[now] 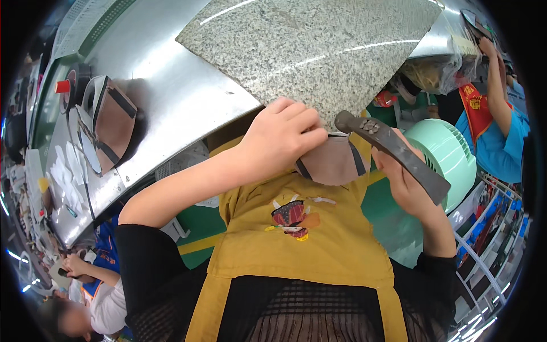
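My left hand is closed on the upper edge of a brownish-pink shoe upper with black strips. The upper hangs at the near edge of the speckled stone slab, in front of my yellow apron. In my right hand is a hammer, my fingers wrapped around it. Its round face is at the slab's near corner, just above the upper and close to my left fingertips. Whether the face touches the upper, I cannot tell.
On the metal table to the left stands another brownish-pink shoe upper beside a dark round container with a red cap. White scraps lie nearby. At right are a mint-green fan, a metal rack and a person in blue.
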`<state>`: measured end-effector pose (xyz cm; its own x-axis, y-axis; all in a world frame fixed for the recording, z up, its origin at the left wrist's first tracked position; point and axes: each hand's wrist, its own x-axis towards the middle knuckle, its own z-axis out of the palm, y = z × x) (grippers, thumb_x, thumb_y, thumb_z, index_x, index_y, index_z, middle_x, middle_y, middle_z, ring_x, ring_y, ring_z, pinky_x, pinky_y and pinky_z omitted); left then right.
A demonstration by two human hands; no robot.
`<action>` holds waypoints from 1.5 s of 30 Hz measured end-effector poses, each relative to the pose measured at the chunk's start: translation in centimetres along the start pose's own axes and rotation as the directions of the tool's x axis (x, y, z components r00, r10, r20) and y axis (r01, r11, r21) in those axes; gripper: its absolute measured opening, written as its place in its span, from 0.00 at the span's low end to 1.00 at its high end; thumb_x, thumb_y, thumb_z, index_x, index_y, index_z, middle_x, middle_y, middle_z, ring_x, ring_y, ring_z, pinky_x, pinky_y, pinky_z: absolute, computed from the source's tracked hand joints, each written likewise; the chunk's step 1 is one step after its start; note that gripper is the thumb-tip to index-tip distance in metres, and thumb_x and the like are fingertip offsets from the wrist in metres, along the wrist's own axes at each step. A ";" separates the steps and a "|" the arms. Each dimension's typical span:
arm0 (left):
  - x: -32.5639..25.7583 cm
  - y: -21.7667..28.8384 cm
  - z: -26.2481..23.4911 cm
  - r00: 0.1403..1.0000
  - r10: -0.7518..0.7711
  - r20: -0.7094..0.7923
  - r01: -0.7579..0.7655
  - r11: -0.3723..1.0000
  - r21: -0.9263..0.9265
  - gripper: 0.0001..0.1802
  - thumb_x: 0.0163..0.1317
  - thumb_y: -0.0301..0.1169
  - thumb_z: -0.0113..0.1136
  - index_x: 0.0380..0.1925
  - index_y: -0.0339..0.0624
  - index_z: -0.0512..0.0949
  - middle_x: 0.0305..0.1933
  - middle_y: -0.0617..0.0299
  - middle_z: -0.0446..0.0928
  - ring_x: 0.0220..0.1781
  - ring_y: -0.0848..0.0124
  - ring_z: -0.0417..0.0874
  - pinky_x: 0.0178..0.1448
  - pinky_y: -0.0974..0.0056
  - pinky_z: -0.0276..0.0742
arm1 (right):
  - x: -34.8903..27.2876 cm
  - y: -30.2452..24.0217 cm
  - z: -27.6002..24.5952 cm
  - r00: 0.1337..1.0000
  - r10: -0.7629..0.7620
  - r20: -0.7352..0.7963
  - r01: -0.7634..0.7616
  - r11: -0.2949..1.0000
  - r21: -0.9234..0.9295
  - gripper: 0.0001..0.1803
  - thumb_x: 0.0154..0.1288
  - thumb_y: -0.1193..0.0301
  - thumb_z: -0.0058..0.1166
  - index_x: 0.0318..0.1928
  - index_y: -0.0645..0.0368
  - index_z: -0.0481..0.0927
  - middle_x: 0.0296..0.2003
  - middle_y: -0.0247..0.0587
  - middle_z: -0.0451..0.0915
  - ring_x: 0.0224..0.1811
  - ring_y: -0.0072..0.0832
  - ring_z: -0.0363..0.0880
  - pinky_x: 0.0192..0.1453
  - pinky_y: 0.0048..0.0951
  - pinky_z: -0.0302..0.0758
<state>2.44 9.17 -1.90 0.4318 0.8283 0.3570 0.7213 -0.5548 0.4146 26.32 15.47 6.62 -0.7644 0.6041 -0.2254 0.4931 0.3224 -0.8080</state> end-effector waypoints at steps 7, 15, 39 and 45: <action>0.0 -0.6 0.1 0.976 0.200 -0.085 -0.184 0.969 0.163 0.11 0.47 0.28 0.58 0.34 0.47 0.77 0.33 0.69 0.70 0.39 0.71 0.73 0.55 0.60 0.69 | 0.8 -1.1 -0.6 0.999 -0.006 0.044 0.006 1.000 -0.009 0.11 0.66 0.78 0.48 0.48 0.63 0.71 0.31 0.48 0.74 0.30 0.43 0.75 0.36 0.31 0.71; -0.2 -1.4 -0.8 0.999 -0.025 -0.042 0.019 0.991 -0.135 0.12 0.45 0.29 0.64 0.34 0.50 0.80 0.34 0.71 0.73 0.42 0.67 0.72 0.59 0.56 0.66 | 0.9 -0.6 -0.2 0.982 0.008 0.188 0.015 0.992 -0.122 0.26 0.54 0.77 0.55 0.56 0.62 0.68 0.36 0.50 0.77 0.36 0.48 0.79 0.38 0.36 0.76; -1.2 -1.7 -0.9 0.992 0.114 -0.052 -0.113 0.993 0.017 0.11 0.47 0.29 0.65 0.34 0.49 0.78 0.35 0.69 0.72 0.45 0.66 0.73 0.63 0.53 0.65 | 1.4 -1.1 0.9 0.993 -0.054 0.101 0.064 0.993 -0.098 0.17 0.61 0.79 0.49 0.52 0.64 0.70 0.30 0.51 0.77 0.34 0.49 0.78 0.38 0.34 0.74; -1.3 -1.7 -1.0 0.993 0.097 -0.071 -0.097 0.995 0.004 0.11 0.47 0.28 0.62 0.33 0.50 0.78 0.35 0.69 0.72 0.45 0.68 0.73 0.62 0.53 0.67 | 1.5 -1.9 1.3 0.974 -0.011 0.224 0.077 0.954 -0.288 0.23 0.57 0.76 0.53 0.55 0.61 0.68 0.38 0.51 0.78 0.38 0.49 0.79 0.38 0.40 0.75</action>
<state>0.07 8.96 -2.23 0.4602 0.7632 0.4536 0.6787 -0.6318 0.3745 23.68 14.86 7.05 -0.8434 0.4216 -0.3330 0.5315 0.5643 -0.6318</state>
